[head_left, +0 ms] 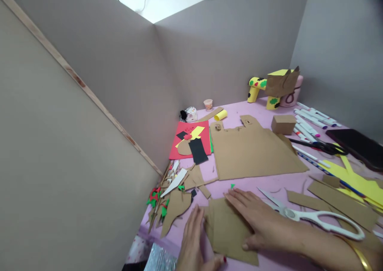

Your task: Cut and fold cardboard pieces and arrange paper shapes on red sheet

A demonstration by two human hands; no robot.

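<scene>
Several cardboard pieces [227, 227] lie overlapped on the pink tabletop near its front edge. My right hand [259, 219] rests flat on their right side, fingers stretched out and thumb apart. At the left edge of the pieces is my left hand [194, 243], fingers extended and thumb spread, with nothing held. White-handled scissors [323, 219] lie beside my right forearm, their blades slightly apart. Behind both hands is a large cardboard sheet [254, 155] with cut-outs along its far edge. A tiny green paper scrap [232, 186] sits just past my right fingertips.
Paper and cardboard scraps [176, 207] crowd the left edge. Red paper [175, 147] lies behind them. At right are markers [309, 117], black scissors [326, 146], a phone [356, 145], yellow paper [356, 179] and cardboard strips [338, 201]. A small cardboard box [283, 124] and a yellow spotted figure [254, 89] stand farther back.
</scene>
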